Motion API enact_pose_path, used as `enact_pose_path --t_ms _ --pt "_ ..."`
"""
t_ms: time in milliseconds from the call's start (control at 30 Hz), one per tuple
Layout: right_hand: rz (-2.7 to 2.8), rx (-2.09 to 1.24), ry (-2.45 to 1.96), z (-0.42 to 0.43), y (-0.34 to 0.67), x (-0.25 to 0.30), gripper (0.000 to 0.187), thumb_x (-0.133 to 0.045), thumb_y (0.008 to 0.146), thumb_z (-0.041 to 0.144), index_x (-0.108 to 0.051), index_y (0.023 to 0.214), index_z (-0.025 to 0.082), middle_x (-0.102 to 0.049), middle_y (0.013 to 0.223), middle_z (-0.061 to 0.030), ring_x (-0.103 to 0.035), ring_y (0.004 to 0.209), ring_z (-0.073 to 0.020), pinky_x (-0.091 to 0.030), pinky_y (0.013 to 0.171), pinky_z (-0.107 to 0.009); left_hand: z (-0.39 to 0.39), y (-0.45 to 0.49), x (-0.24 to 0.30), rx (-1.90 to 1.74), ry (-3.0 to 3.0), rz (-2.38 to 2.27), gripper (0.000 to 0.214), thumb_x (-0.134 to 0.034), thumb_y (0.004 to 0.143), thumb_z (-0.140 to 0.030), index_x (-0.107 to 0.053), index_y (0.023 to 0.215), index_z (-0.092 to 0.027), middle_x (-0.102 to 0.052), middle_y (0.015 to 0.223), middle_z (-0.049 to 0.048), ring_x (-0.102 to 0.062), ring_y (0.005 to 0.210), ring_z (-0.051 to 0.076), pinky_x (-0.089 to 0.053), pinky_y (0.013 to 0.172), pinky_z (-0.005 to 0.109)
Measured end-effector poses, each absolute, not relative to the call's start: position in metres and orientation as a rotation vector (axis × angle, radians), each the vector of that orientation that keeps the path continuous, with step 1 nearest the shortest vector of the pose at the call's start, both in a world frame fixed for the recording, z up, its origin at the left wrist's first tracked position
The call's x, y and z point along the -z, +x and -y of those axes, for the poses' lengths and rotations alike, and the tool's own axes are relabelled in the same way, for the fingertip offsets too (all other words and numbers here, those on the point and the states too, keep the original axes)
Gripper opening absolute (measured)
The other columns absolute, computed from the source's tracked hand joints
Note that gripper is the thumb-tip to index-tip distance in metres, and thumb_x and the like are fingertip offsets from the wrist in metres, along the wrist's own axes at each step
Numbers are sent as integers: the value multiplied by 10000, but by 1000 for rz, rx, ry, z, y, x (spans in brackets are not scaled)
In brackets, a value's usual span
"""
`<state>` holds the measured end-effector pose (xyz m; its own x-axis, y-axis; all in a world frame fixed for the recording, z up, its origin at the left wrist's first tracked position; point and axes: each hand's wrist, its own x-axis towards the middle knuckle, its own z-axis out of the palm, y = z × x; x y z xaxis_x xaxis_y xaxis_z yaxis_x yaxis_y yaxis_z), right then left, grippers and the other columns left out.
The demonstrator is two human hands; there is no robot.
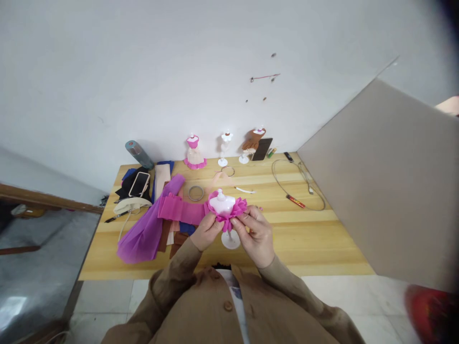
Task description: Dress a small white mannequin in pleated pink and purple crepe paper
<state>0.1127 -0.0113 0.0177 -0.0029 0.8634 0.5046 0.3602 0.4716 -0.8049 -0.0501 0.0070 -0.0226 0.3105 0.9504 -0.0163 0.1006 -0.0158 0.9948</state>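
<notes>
A small white mannequin (221, 204) on a round white base stands near the table's front edge. Bright pink crepe paper (186, 212) runs in from the left and gathers in ruffles around its bust. My left hand (208, 230) pinches the ruffled paper at the mannequin's front left. On the other side, my right hand (258, 234) has thumb and fingers closed on the frill below the bust. A purple crepe sheet (143, 239) lies left of my hands, with brown, blue and peach pieces beside and beneath it.
Three more small mannequins, one in a pink-and-cream dress (194, 154), stand along the wall. A grey-blue bottle (139, 154), a phone (139, 184) and a tape roll (195, 193) are left of centre. A looped cable (324, 203) lies right, near a grey partition (373, 181).
</notes>
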Motion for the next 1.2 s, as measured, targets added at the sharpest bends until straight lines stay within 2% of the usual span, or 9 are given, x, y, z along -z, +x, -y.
enact_pose_path --t_ms 300,367,567,733,967,1200 --pt "1578 -580 -1140 13 112 -17 109 -601 885 186 -705 904 211 -610 816 -48 -591 756 -183 -499 646 -311 -4 -43 3 -1016 1459 -1072 356 -499 895 -532 -654 877 -211 -661 808 58 -614 898 227 -497 891 377" --pt "1523 -630 -1146 10 113 -13 92 -620 873 189 -703 842 214 -608 783 -34 -587 744 -179 -495 659 -310 -4 -41 0 -1035 1449 -1064 362 -505 891 -543 -655 915 -214 -670 835 62 -616 932 231 -490 923 385" --pt "1335 -813 -1115 3 112 -9 101 -642 855 219 -693 769 205 -583 680 1 -546 629 -147 -451 567 -273 -1 -37 11 -1013 1295 -1033 450 -491 889 -586 -655 1014 -187 -690 974 71 -609 974 212 -471 949 366" --pt "1393 -568 -1221 6 106 -17 142 -619 863 197 -668 730 195 -559 637 6 -512 576 -135 -433 541 -273 4 -31 14 -1034 1258 -1126 405 -498 898 -548 -646 942 -173 -681 918 60 -596 921 199 -472 910 347" --pt "1439 -253 -1269 8 103 -11 97 -593 880 167 -659 839 225 -607 751 -30 -563 625 -153 -475 535 -289 10 -18 6 -1140 1243 -1259 298 -538 874 -489 -603 894 -199 -666 889 52 -592 873 200 -475 878 354" --pt "1435 -169 -1202 7 105 -14 131 -592 872 116 -647 866 235 -621 793 -38 -587 671 -163 -479 555 -292 13 -17 11 -1168 1191 -1283 338 -478 910 -503 -607 986 -201 -684 926 61 -599 947 212 -453 932 357"
